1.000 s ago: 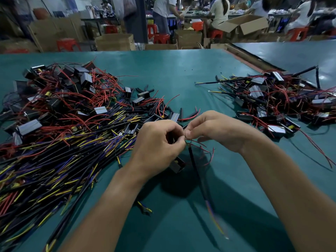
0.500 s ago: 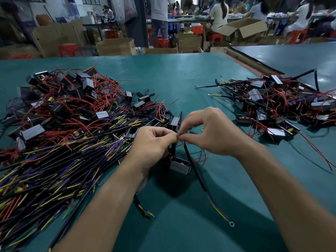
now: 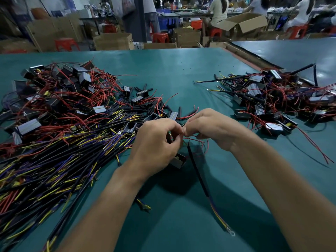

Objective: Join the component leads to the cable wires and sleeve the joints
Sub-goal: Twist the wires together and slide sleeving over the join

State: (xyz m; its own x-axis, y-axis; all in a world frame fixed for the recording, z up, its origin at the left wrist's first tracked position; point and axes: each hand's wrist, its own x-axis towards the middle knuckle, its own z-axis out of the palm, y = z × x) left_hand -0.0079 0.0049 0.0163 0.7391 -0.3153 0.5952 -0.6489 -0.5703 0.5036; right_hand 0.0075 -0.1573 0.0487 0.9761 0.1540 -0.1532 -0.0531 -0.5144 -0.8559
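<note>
Cable [image 3: 197, 170] trails toward five o'clock from pinching fingertips; left hand [image 3: 156, 142] also grips the component [image 3: 179, 161]; right hand [image 3: 212, 128] pinches red leads [image 3: 196, 140].

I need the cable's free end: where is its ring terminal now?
Head view, lower right of centre: the ring terminal lies on the table, ending the black cable, left of the right forearm.

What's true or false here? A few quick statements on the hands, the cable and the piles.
1. The left hand and the right hand both pinch thin red leads. True.
2. The black cable below them ends in a ring terminal. True.
3. The bigger pile lies on the person's right. False: it lies on their left.
4. The table is red. False: it is teal.
</note>
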